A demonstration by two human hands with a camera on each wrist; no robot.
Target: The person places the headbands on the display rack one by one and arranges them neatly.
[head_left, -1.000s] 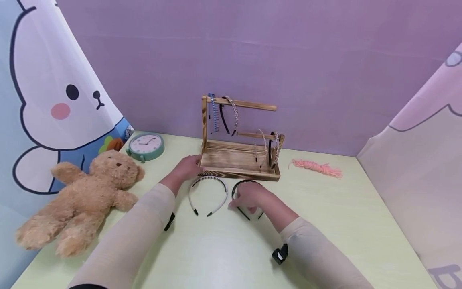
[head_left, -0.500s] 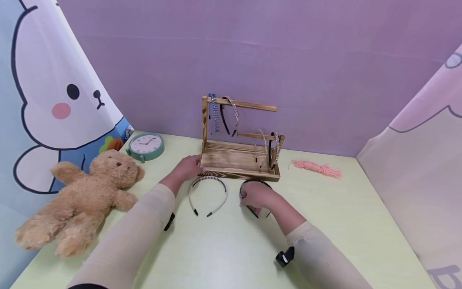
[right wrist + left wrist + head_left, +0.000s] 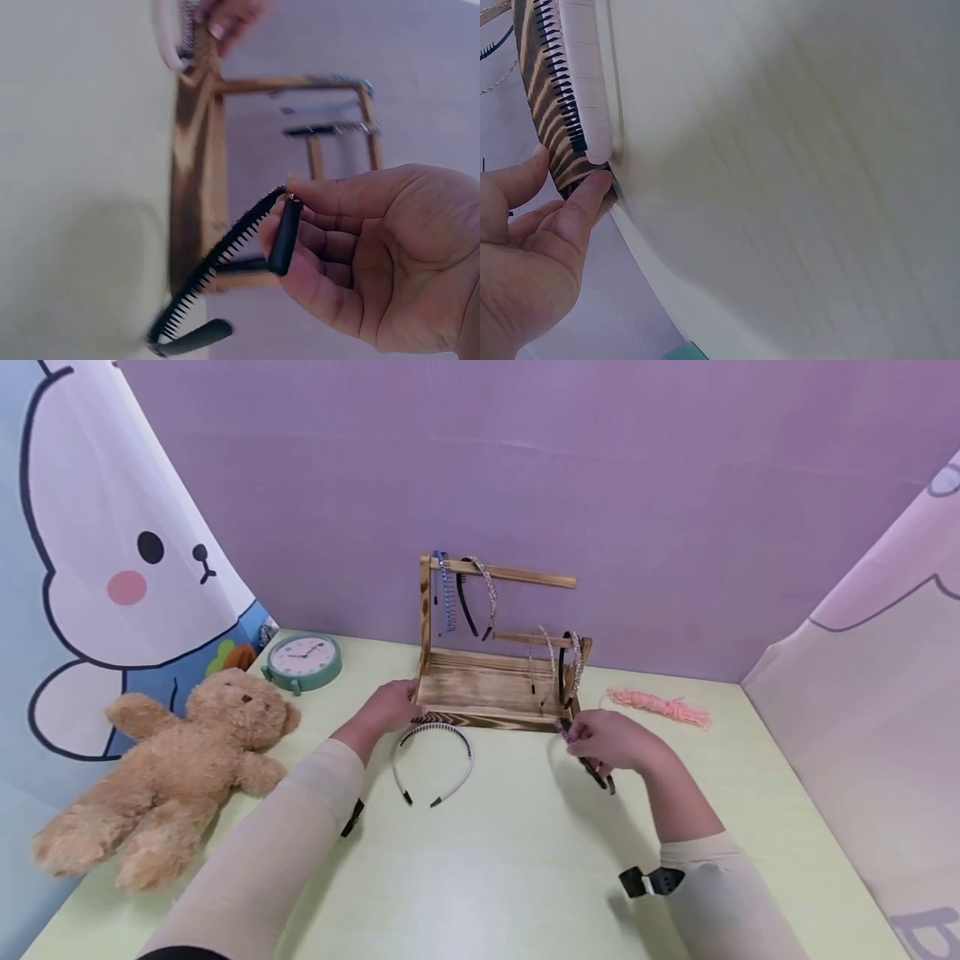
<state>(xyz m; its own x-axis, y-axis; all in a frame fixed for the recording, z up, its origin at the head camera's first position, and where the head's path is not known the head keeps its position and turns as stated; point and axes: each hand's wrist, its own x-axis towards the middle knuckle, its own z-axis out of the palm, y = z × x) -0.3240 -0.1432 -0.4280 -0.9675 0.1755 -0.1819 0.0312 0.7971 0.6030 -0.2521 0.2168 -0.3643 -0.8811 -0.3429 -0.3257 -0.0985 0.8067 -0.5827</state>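
My left hand (image 3: 388, 706) grips the front left corner of a wooden rack (image 3: 487, 685), thumb on one side and fingers on the other in the left wrist view. A white headband (image 3: 585, 75) with black comb teeth lies on the table just in front of the rack. My right hand (image 3: 615, 739) pinches a dark headband (image 3: 210, 262) between thumb and fingers, off the table near the rack's front right corner. Its comb teeth and black tips show in the right wrist view. Several headbands hang from the rack's two bars, among them a blue headband (image 3: 448, 602).
A teddy bear (image 3: 183, 768) lies on the left of the table, with a green round clock (image 3: 302, 662) behind it. Right of the rack lies a bundle of pink yarn (image 3: 660, 706). A purple backdrop (image 3: 675, 527) stands behind.
My right hand has lifted the dark headband off the table, carried it right and toward the rack, and turned it edge-on. My left hand stays on the rack's corner.
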